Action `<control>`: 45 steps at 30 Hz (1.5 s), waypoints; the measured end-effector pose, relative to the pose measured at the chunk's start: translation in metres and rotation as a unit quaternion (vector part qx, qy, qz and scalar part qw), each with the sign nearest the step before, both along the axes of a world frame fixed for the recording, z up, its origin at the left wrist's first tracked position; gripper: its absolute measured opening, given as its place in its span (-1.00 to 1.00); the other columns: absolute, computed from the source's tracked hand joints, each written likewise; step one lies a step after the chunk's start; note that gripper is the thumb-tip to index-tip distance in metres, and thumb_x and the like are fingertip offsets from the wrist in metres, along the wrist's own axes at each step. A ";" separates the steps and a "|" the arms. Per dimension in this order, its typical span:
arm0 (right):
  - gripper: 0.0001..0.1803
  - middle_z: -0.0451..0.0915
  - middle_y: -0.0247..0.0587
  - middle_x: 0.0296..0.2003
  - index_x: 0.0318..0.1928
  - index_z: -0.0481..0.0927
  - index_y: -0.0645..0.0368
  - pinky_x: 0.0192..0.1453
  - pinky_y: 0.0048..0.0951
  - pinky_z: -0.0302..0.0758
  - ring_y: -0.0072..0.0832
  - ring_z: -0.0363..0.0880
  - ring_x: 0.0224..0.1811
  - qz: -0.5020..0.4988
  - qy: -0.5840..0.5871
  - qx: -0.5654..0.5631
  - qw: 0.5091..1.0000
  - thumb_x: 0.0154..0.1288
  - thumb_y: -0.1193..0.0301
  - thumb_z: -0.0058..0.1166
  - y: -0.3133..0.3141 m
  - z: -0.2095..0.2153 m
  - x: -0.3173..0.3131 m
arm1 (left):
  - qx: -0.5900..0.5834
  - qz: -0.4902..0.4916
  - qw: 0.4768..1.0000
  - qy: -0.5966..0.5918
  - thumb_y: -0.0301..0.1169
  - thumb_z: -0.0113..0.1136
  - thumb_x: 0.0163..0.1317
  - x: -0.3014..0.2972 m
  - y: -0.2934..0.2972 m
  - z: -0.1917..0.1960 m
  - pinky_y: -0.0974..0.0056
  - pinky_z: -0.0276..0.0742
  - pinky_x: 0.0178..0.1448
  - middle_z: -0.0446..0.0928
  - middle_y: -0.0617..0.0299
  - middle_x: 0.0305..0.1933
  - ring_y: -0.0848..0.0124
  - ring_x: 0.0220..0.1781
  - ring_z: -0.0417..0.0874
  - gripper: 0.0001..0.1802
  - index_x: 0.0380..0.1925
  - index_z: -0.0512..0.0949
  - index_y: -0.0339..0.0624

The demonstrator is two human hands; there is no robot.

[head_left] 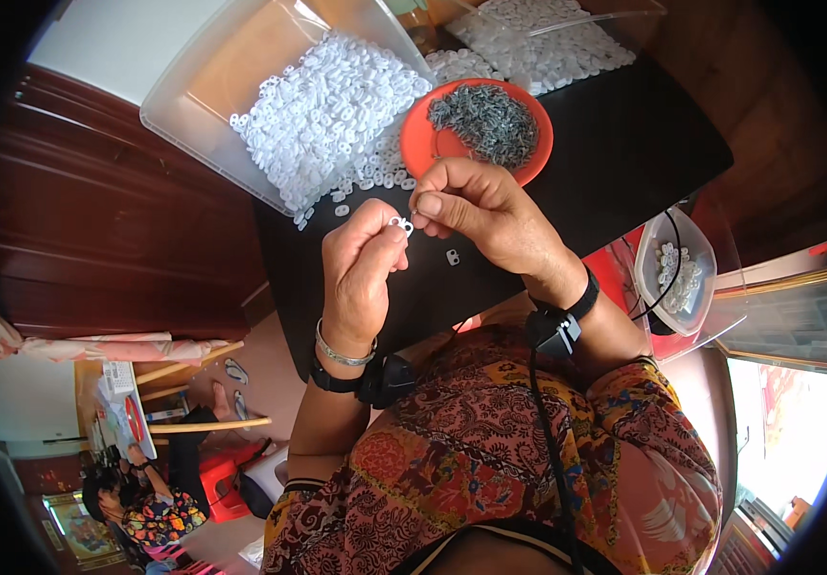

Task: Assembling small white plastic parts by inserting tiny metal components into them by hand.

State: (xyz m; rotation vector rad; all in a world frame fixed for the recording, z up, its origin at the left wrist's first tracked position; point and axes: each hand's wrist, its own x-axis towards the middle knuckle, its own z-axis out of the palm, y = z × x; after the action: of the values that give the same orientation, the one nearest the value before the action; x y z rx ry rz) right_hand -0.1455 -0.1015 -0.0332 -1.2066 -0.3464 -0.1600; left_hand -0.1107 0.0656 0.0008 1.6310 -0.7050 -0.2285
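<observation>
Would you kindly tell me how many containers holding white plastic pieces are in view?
3: a clear bin at upper left, a clear tray at top, a small tub at right. Others may be hidden.

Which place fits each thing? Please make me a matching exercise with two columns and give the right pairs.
Things:
1. grey parts
2. white pieces
3. single piece
4. small piece

Places:
A. lying alone on the black table
B. between the left hand and right hand
C. on the orange plate
D. heaped in the clear bin

Pairs: 1-C, 2-D, 3-A, 4-B
</observation>
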 end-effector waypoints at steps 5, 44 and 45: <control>-0.84 0.51 -0.41 -0.38 -0.22 0.50 0.24 -0.23 -0.66 0.41 -0.70 0.42 -0.36 0.023 -0.011 0.015 1.000 0.37 0.37 0.02 0.004 -0.003 -0.001 | 0.021 0.000 0.999 -0.028 -0.43 0.00 0.21 0.000 0.000 0.000 0.45 0.16 -0.49 0.33 0.33 -0.63 0.61 -0.57 0.28 -0.79 -0.57 0.41 -0.30; -0.88 0.50 -0.43 -0.42 -0.26 0.51 0.26 -0.27 -0.65 0.43 -0.71 0.42 -0.38 -0.068 -0.021 -0.119 0.990 0.34 0.44 0.05 0.005 -0.003 -0.010 | 0.052 -0.004 0.995 -0.087 -0.39 0.00 0.29 -0.005 0.000 -0.012 0.37 0.14 -0.49 0.19 0.25 -0.62 0.53 -0.55 0.16 -0.70 -0.57 0.28 -0.33; -0.88 0.50 -0.44 -0.43 -0.26 0.52 0.26 -0.28 -0.65 0.43 -0.71 0.42 -0.38 -0.073 -0.022 -0.124 0.989 0.34 0.44 0.05 0.005 -0.002 -0.010 | 0.053 0.002 0.995 -0.088 -0.39 0.00 0.29 -0.006 0.000 -0.012 0.37 0.14 -0.48 0.19 0.25 -0.62 0.53 -0.55 0.16 -0.70 -0.57 0.28 -0.33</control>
State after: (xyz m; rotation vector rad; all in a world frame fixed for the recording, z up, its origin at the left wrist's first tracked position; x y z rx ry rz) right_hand -0.1557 -0.0961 -0.0351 -1.4770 -0.3225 -0.2756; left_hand -0.1167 0.0657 -0.0111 1.7674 -0.8352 -0.1225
